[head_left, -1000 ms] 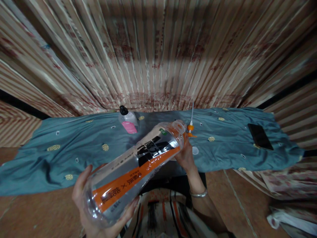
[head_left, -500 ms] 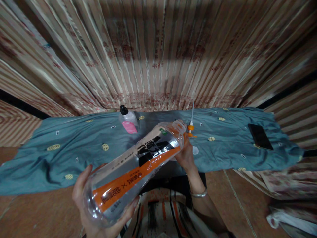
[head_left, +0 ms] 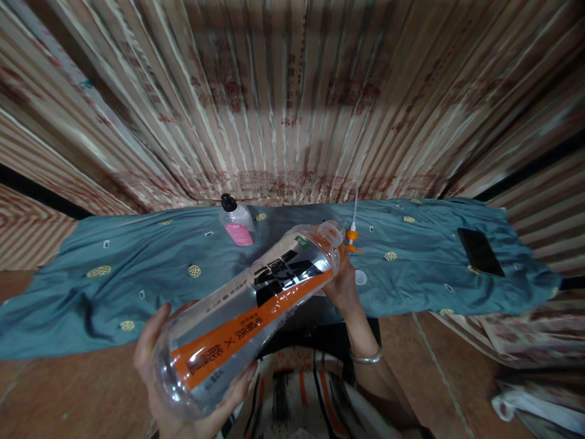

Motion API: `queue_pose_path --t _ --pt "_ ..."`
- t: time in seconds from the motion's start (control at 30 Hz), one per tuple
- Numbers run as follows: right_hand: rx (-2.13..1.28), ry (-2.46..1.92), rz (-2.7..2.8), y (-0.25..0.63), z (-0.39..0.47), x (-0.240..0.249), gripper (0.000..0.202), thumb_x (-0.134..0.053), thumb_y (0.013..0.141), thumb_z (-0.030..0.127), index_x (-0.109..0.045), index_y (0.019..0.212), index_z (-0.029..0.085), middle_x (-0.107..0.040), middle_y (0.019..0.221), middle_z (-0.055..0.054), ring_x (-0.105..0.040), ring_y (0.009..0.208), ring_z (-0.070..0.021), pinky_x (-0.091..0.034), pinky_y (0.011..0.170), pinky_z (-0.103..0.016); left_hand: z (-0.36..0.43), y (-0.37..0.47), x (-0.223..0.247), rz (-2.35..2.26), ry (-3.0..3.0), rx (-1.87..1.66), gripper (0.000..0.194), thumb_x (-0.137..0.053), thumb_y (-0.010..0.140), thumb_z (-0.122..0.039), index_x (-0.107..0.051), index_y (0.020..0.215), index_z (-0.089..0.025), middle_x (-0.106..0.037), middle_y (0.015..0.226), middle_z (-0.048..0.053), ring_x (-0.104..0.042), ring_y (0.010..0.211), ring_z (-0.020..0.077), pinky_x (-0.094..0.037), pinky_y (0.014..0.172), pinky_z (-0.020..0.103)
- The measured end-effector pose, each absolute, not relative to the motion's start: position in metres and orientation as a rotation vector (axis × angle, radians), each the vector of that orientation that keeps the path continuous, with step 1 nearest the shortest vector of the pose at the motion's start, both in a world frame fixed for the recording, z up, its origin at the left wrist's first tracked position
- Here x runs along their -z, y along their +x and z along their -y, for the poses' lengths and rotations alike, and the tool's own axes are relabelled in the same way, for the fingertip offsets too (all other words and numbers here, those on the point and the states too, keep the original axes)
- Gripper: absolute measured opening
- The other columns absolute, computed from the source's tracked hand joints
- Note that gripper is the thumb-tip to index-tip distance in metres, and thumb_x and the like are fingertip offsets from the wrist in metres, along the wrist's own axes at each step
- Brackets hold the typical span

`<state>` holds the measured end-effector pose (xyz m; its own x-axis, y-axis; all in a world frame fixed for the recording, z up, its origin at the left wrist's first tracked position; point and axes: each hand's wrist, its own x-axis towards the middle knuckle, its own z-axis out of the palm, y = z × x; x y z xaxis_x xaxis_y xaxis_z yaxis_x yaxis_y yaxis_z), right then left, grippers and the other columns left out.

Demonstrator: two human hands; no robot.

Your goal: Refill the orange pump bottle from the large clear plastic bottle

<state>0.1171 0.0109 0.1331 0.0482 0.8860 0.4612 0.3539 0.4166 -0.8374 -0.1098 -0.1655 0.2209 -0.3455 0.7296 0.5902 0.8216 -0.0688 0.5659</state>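
Observation:
A large clear plastic bottle (head_left: 256, 305) with a silver and orange label lies tilted across both hands, its uncapped neck pointing up to the right. My left hand (head_left: 159, 378) is wrapped around the bottle's base at the lower left. Close to the neck, my right hand (head_left: 340, 280) grips the bottle from behind and below; most of its fingers are hidden. Just beyond the neck, an orange and white pump head (head_left: 351, 236) with a long thin tube rests on the cloth. A small white disc (head_left: 361, 277) lies right of my right hand.
A teal patterned cloth (head_left: 100, 305) covers the narrow table. A small bottle (head_left: 238, 223) with a black cap and pink label stands at the back. Towards the right lies a black phone (head_left: 481, 252). Striped curtains (head_left: 292, 110) hang behind the table.

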Motion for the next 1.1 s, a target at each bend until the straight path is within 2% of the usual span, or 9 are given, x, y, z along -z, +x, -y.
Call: queue_pose_path --t 0.2,0.3,0.4,0.5,0.57,0.67,0.77,0.83,1.1 --pt "-0.621 -1.140 1.533 0.116 -0.010 -0.135 0.077 -0.078 0.092 0.056 -0.056 0.156 0.019 -0.073 0.156 -0.019 -0.072 0.145 -0.0347 -0.061 0.123 -0.055 0.161 -0.118 -0.216 1.912 -1.814 1.324 0.111 -0.082 0.076 -0.049 -0.034 0.176 -0.039 -0.072 0.131 0.009 -0.082 0.102 0.0365 -0.074 0.080 0.060" --pt "-0.630 -1.142 1.532 0.116 -0.011 -0.135 0.079 -0.082 0.090 0.055 -0.057 0.155 0.020 -0.072 0.156 -0.019 -0.071 0.147 -0.0358 -0.060 0.124 -0.054 0.162 -0.119 -0.213 1.914 -1.778 1.349 0.111 -0.082 0.074 -0.050 -0.036 0.175 -0.040 -0.073 0.131 0.009 -0.081 0.102 0.0363 -0.074 0.083 0.060" --pt "-0.645 -1.143 1.517 0.116 -0.011 -0.134 0.083 -0.087 0.086 0.051 -0.056 0.156 0.019 -0.073 0.155 -0.020 -0.071 0.146 -0.0372 -0.060 0.124 -0.056 0.163 -0.114 -0.214 2.038 -1.731 1.391 0.107 -0.084 0.078 -0.048 -0.037 0.174 -0.041 -0.073 0.137 0.008 -0.079 0.111 0.0377 -0.071 0.094 0.063" --pt "-0.661 -1.153 1.495 0.116 -0.011 -0.132 0.085 -0.089 0.083 0.050 -0.056 0.155 0.019 -0.074 0.154 -0.020 -0.071 0.146 -0.0374 -0.060 0.123 -0.056 0.161 -0.112 -0.215 1.947 -1.731 1.410 0.111 -0.086 0.074 -0.054 -0.041 0.173 -0.035 -0.073 0.131 0.009 -0.079 0.105 0.0356 -0.071 0.087 0.058" --pt "-0.667 -1.150 1.489 0.116 -0.011 -0.131 0.083 -0.089 0.083 0.050 -0.056 0.154 0.021 -0.075 0.152 -0.019 -0.072 0.144 -0.0363 -0.061 0.122 -0.055 0.159 -0.112 -0.215 1.868 -1.745 1.394 0.113 -0.087 0.072 -0.054 -0.041 0.174 -0.035 -0.073 0.128 0.008 -0.079 0.100 0.0327 -0.071 0.079 0.053" --pt "-0.671 -1.131 1.489 0.116 -0.012 -0.131 0.082 -0.089 0.083 0.047 -0.056 0.154 0.021 -0.076 0.151 -0.018 -0.075 0.140 -0.0350 -0.063 0.120 -0.054 0.158 -0.115 -0.214 1.900 -1.736 1.417 0.110 -0.086 0.075 -0.052 -0.041 0.174 -0.038 -0.072 0.132 0.008 -0.078 0.103 0.0326 -0.071 0.081 0.053" --pt "-0.661 -1.132 1.507 0.117 -0.011 -0.133 0.079 -0.088 0.084 0.047 -0.058 0.153 0.022 -0.075 0.153 -0.017 -0.074 0.142 -0.0353 -0.061 0.123 -0.055 0.160 -0.120 -0.212 1.877 -1.806 1.400 0.122 -0.094 0.067 -0.058 -0.040 0.174 -0.033 -0.072 0.133 0.011 -0.078 0.102 0.0333 -0.071 0.081 0.052" --pt "-0.646 -1.134 1.525 0.118 -0.011 -0.134 0.076 -0.085 0.086 0.048 -0.059 0.153 0.022 -0.074 0.154 -0.017 -0.073 0.144 -0.0355 -0.060 0.124 -0.056 0.162 -0.123 -0.211 1.884 -1.838 1.369 0.124 -0.095 0.068 -0.055 -0.037 0.175 -0.032 -0.071 0.134 0.012 -0.078 0.103 0.0334 -0.071 0.083 0.052" --pt "-0.600 -1.112 1.543 0.117 -0.011 -0.134 0.074 -0.084 0.090 0.047 -0.059 0.153 0.019 -0.075 0.152 -0.020 -0.074 0.142 -0.0358 -0.063 0.120 -0.055 0.164 -0.129 -0.210 1.905 -1.866 1.333 0.119 -0.093 0.073 -0.043 -0.033 0.176 -0.042 -0.072 0.137 0.009 -0.079 0.106 0.0341 -0.073 0.086 0.054"
